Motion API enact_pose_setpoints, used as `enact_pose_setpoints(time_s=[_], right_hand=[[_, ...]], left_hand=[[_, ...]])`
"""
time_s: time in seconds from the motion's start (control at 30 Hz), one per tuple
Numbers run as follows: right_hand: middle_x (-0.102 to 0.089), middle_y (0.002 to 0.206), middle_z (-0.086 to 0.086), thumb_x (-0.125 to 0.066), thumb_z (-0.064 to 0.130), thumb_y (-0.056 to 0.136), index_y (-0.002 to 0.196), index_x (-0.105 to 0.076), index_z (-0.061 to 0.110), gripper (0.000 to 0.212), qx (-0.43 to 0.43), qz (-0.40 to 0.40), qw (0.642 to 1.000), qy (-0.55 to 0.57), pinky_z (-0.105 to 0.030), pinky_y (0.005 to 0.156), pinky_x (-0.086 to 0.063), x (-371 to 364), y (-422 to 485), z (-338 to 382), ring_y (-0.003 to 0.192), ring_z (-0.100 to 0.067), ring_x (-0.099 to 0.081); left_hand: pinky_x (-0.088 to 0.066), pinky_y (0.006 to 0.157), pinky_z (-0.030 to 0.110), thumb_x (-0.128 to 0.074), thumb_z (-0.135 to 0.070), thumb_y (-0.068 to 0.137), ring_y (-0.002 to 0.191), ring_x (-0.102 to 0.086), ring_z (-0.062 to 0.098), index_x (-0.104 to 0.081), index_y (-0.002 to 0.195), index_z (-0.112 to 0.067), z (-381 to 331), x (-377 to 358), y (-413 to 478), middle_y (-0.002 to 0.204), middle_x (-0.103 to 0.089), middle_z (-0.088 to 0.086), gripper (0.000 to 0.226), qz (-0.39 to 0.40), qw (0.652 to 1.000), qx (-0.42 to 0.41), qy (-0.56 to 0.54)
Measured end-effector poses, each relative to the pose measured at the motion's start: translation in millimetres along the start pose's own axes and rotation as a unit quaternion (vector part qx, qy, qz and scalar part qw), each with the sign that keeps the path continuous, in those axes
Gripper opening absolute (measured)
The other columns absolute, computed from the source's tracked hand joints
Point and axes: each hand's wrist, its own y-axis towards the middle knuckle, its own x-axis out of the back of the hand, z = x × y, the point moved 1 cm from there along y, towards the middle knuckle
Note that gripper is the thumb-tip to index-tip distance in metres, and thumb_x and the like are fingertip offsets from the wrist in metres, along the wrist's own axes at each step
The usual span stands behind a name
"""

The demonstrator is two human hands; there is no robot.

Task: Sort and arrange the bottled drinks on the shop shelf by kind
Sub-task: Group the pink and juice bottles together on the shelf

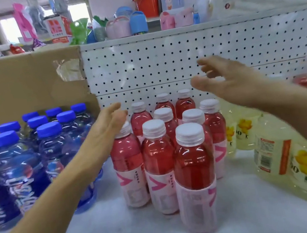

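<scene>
Head view: 9 pink bottles [159, 163] stand packed in a cluster at the shelf's centre, caps white. The left hand [108, 122] sits at the cluster's 10 o'clock, fingers loosely spread and holding nothing, its palm apparently brushing the cap of the leftmost bottle [129, 165], though contact is hard to confirm. The right hand [222, 79] hovers at 1 o'clock above the back row, fingers wide and empty. Blue bottles [41, 150] crowd at 9 o'clock, yellow bottles [284, 157] at 3 o'clock, some of them tilted. Risk: a sideways nudge from either hand could topple 1 tall pink bottle into its neighbours, domino fashion, or into the leaning yellow ones.
</scene>
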Motion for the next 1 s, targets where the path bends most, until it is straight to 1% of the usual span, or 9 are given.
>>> enact_pose_setpoints(time_s=[0.1, 0.17, 0.27, 0.37, 0.47, 0.6, 0.77, 0.9, 1.0], right_hand=[[-0.033, 0.153, 0.013, -0.056, 0.075, 0.075, 0.148, -0.029, 0.038, 0.086, -0.039, -0.088, 0.984, 0.152, -0.040, 0.111, -0.036, -39, -71, -10, 0.136, -0.006, -0.038], [-0.050, 0.136, 0.021, -0.059, 0.077, 0.066, 0.132, -0.044, 0.047, 0.075, -0.023, -0.129, 0.967, 0.220, -0.029, 0.096, -0.048, -61, -121, -14, 0.114, 0.001, -0.055], [-0.064, 0.116, 0.024, -0.072, 0.075, 0.060, 0.122, -0.053, 0.045, 0.072, -0.013, -0.021, 0.973, 0.228, -0.025, 0.083, -0.054, -89, -157, -10, 0.097, -0.001, -0.065], [-0.064, 0.114, 0.032, -0.085, 0.043, 0.064, 0.122, -0.051, 0.045, 0.068, -0.018, 0.075, 0.970, 0.233, -0.020, 0.088, -0.053, -104, -153, -6, 0.103, 0.007, -0.064], [-0.070, 0.109, 0.024, -0.089, 0.023, 0.067, 0.123, -0.054, 0.036, 0.067, -0.047, 0.139, 0.950, 0.275, -0.024, 0.090, -0.054, -110, -145, -2, 0.101, 0.003, -0.067], [-0.074, 0.097, 0.020, -0.090, 0.024, 0.059, 0.113, -0.060, 0.028, 0.063, -0.063, 0.191, 0.937, 0.285, -0.016, 0.076, -0.056, -122, -135, 9, 0.090, 0.001, -0.070], [-0.074, 0.097, 0.021, -0.089, 0.014, 0.065, 0.113, -0.061, 0.029, 0.058, -0.033, 0.231, 0.922, 0.308, -0.010, 0.073, -0.052, -142, -126, 34, 0.090, 0.003, -0.069], [-0.073, 0.105, 0.018, -0.091, 0.019, 0.064, 0.120, -0.057, 0.032, 0.067, -0.012, 0.257, 0.912, 0.320, -0.018, 0.082, -0.054, -173, -122, 61, 0.096, 0.002, -0.068], [-0.071, 0.107, 0.018, -0.090, 0.021, 0.062, 0.119, -0.054, 0.036, 0.069, 0.018, 0.259, 0.905, 0.338, -0.025, 0.086, -0.055, -195, -121, 85, 0.097, 0.001, -0.068]], left_hand=[[-0.051, 0.090, 0.028, -0.072, -0.076, 0.063, 0.108, -0.065, 0.001, -0.054, 0.126, -0.037, -6, -31, -49, 0.120, -0.068, -0.016, 0.076, -0.012, 0.999, 0.020, -0.032], [-0.052, 0.086, 0.027, -0.079, -0.080, 0.046, 0.108, -0.067, 0.004, -0.054, 0.126, -0.038, 1, -39, -63, 0.116, -0.071, -0.015, 0.094, 0.005, 0.999, 0.026, -0.029], [-0.052, 0.079, 0.020, -0.082, -0.063, 0.058, 0.107, -0.067, 0.004, -0.052, 0.126, -0.036, 9, -41, -57, 0.113, -0.071, -0.016, 0.079, -0.022, 0.997, 0.059, -0.043], [-0.054, 0.078, 0.019, -0.079, -0.060, 0.063, 0.107, -0.067, 0.002, -0.048, 0.131, -0.033, 9, -45, -64, 0.114, -0.070, -0.016, 0.079, -0.018, 0.997, 0.060, -0.052], [-0.055, 0.078, 0.020, -0.077, -0.062, 0.059, 0.108, -0.066, 0.002, -0.049, 0.131, -0.035, 7, -40, -75, 0.115, -0.070, -0.018, 0.081, -0.027, 0.996, 0.061, -0.056], [-0.055, 0.070, 0.016, -0.076, -0.060, 0.069, 0.108, -0.066, 0.000, -0.049, 0.134, -0.037, -2, -33, -96, 0.118, -0.069, -0.019, 0.074, -0.024, 0.997, 0.065, -0.046], [-0.052, 0.068, 0.009, -0.074, -0.039, 0.076, 0.100, -0.067, -0.003, -0.051, 0.125, -0.036, -5, -14, -132, 0.105, -0.071, -0.022, 0.055, -0.102, 0.993, 0.058, -0.022], [-0.048, 0.068, 0.004, -0.069, -0.035, 0.075, 0.095, -0.064, -0.014, -0.043, 0.128, -0.039, -9, 2, -156, 0.101, -0.068, -0.034, 0.059, -0.173, 0.984, 0.036, 0.004], [-0.049, 0.073, 0.006, -0.077, -0.040, 0.080, 0.100, -0.064, -0.011, -0.037, 0.137, -0.035, -5, 18, -169, 0.108, -0.069, -0.028, 0.069, -0.225, 0.974, 0.021, 0.013]])
